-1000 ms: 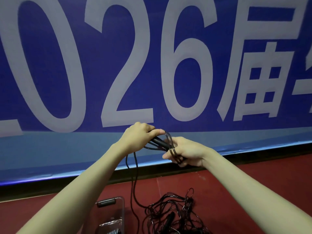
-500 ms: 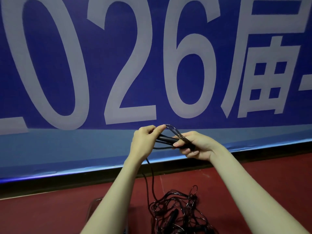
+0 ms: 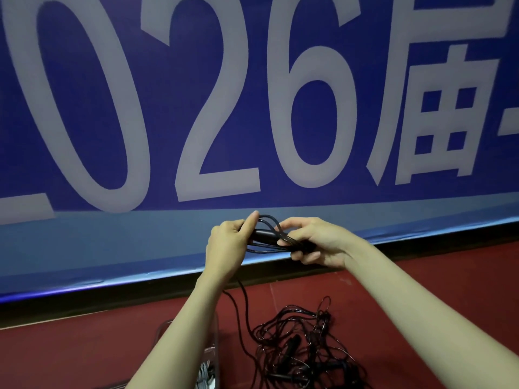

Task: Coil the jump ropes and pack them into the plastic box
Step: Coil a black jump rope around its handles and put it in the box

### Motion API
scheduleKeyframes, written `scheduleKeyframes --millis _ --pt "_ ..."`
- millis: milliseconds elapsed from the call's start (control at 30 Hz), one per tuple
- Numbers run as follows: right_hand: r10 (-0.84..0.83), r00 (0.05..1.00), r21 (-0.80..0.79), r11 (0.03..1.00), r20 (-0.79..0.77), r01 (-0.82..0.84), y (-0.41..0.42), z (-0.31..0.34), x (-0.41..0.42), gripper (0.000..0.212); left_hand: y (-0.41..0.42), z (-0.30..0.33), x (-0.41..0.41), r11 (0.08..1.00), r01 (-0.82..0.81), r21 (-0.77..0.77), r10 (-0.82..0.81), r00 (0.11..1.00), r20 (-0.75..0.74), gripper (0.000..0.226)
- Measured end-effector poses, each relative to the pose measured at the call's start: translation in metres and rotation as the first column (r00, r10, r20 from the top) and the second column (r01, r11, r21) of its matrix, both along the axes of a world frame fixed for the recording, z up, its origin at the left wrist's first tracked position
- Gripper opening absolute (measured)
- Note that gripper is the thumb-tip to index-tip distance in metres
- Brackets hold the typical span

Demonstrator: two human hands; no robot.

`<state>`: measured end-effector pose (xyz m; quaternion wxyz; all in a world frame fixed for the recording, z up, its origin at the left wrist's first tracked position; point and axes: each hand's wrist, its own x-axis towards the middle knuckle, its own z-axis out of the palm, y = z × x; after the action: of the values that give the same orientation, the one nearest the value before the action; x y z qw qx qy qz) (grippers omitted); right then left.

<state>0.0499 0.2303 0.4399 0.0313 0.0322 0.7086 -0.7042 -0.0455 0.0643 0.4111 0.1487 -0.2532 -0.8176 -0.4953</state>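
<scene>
Your left hand point(image 3: 229, 242) is curled around one end of a black jump rope point(image 3: 269, 234), with the thumb lifted up over the top of the loops. Your right hand point(image 3: 314, 242) grips the other end of the same bundle, fingers wrapped under the black handle and the thumb pressing on top. Between your two hands the rope is gathered into several narrow loops that lie alongside the handle, held up in front of the blue banner point(image 3: 252, 94) with its large pale numerals. From under your left hand a loose length of the same rope hangs down and trails to the red floor point(image 3: 421, 299). There it runs toward a tangled pile of black jump ropes point(image 3: 306, 346) lying on the floor below your right forearm, with at least one dark handle showing inside the tangle. The clear plastic box point(image 3: 214, 341) sits on the floor just to the left of that pile, mostly hidden behind your left forearm; only part of its right wall and a bit of its contents show, something pale that is too obscured to identify. A dark strip runs along the base of the banner where it meets the floor.
</scene>
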Motion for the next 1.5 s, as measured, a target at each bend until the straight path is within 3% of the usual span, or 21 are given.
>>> scheduleKeyframes --millis 100,200,267,333,400,500,633,733,900,1133,1333,1500 --pt "0.013 0.997 -0.072 0.997 -0.074 -0.018 -0.007 -0.004 0.000 0.015 -0.008 0.006 -0.003 0.998 -0.067 -0.015 0.068 0.997 0.023 0.088" --pt "0.061 0.980 -0.148 0.985 -0.190 -0.090 -0.002 -0.001 0.006 0.035 -0.009 0.008 -0.006 0.992 -0.127 0.008 0.126 0.989 0.084 0.081" --pt "0.087 0.959 0.050 0.996 -0.269 -0.077 0.001 0.002 0.011 0.043 -0.007 0.007 -0.008 0.991 -0.137 0.013 0.134 0.983 0.127 0.072" --pt "0.068 0.938 0.352 0.934 -0.340 0.060 0.000 0.001 0.013 0.039 -0.005 0.009 -0.009 0.989 -0.147 0.020 0.143 0.979 0.147 0.070" --pt "0.048 0.923 0.436 0.890 -0.382 0.135 0.000 -0.002 0.011 0.023 -0.003 0.012 -0.011 0.986 -0.165 0.019 0.160 0.976 0.145 0.071" --pt "0.028 0.932 0.417 0.899 -0.363 0.136 0.003 -0.005 0.011 0.006 0.000 0.013 -0.013 0.985 -0.174 -0.012 0.174 0.973 0.150 0.070" --pt "-0.061 0.939 0.289 0.943 -0.339 0.166 0.007 -0.003 0.009 0.022 0.006 0.012 -0.010 0.992 -0.125 -0.020 0.126 0.973 0.194 0.076" --pt "-0.102 0.921 0.235 0.951 -0.376 0.201 0.013 0.005 0.008 0.029 0.009 0.019 -0.001 0.999 -0.047 0.023 0.040 0.970 0.239 0.065" --pt "-0.008 0.943 0.256 0.962 -0.332 0.099 0.023 0.007 0.008 0.021 0.005 0.025 -0.004 0.997 0.024 0.078 -0.048 0.946 0.320 0.053" --pt "-0.112 0.919 0.145 0.973 -0.378 0.178 0.015 -0.003 -0.001 0.022 0.007 0.028 -0.006 0.990 -0.020 0.140 -0.029 0.941 0.337 0.049" --pt "-0.103 0.897 0.249 0.941 -0.430 0.227 0.007 0.002 0.002 0.021 0.001 0.026 -0.011 0.974 0.054 0.218 -0.150 0.879 0.452 0.041" --pt "-0.100 0.873 0.339 0.896 -0.478 0.288 0.005 0.010 0.004 0.028 -0.003 0.019 -0.010 0.940 0.208 0.272 -0.325 0.789 0.522 0.029"
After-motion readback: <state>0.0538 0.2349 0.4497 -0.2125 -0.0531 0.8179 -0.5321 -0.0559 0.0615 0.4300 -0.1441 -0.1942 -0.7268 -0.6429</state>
